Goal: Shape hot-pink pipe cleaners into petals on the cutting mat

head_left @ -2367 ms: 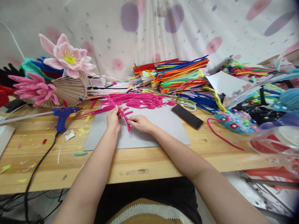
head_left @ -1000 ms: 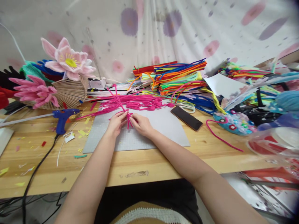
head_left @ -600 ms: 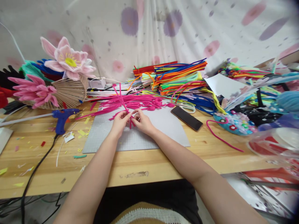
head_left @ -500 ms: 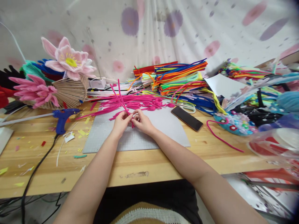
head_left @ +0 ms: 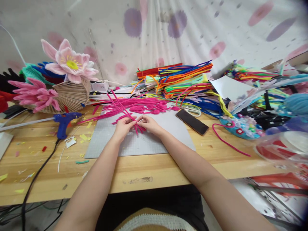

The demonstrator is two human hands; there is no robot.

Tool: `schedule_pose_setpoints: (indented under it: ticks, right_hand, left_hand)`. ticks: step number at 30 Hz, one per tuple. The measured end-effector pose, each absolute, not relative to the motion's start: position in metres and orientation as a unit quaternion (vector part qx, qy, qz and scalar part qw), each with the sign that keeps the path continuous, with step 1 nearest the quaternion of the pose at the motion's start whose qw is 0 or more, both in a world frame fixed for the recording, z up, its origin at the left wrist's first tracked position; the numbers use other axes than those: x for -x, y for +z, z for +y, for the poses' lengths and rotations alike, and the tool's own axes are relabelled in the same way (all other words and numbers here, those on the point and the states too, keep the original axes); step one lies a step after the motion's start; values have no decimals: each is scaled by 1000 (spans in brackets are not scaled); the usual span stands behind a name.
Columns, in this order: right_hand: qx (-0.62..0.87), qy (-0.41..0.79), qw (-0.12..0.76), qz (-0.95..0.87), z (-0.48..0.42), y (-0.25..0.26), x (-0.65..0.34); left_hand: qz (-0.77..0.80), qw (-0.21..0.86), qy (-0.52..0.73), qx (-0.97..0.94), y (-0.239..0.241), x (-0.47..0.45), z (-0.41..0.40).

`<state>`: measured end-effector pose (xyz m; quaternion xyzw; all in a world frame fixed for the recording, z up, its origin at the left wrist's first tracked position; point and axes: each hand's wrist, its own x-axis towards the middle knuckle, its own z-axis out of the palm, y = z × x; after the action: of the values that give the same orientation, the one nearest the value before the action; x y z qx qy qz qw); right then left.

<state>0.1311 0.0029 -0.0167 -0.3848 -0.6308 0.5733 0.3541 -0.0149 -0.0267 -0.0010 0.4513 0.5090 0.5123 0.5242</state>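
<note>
My left hand and my right hand meet over a grey cutting mat on the wooden table. Both pinch a small bunch of hot-pink pipe cleaners at one spot. The long ends of the bunch fan up and to the left, while short ends stick out below my fingers. A thin pale strand runs between my fingertips. Behind my hands lies a pile of pink pipe cleaners and curled pink pieces.
A blue glue gun with a black cord lies at the left, by pink fuzzy flowers. A black phone and white-handled scissors lie right of the mat. Stacks of coloured pipe cleaners fill the back.
My hands have come together on the pink bunch and lifted it. Its long ends swung upright, then tilted back to the left. My right hand shifted slightly right along the pinch.
</note>
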Motion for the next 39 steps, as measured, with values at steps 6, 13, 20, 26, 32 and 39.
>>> schedule_pose_setpoints:
  ticks: [6, 13, 20, 26, 32, 39]
  right_hand:
    - [376, 569, 378, -626, 3, -13, -130]
    - [379, 580, 387, -608, 4, -8, -138]
    - [351, 573, 328, -663, 1, -5, -135]
    - [353, 558, 300, -689, -2, 0, -133]
    - [335, 577, 296, -684, -1, -5, -131]
    - [319, 630, 299, -642, -9, -5, -116]
  left_hand:
    - [538, 497, 479, -483, 0, 15, -27]
    - [538, 491, 463, -504, 3, 14, -30]
    - [522, 511, 522, -441, 0, 12, -28]
    - [496, 490, 583, -417, -4, 10, -25]
    - [485, 521, 583, -392, -1, 12, -24]
    - [490, 508, 615, -353, 0, 12, -22]
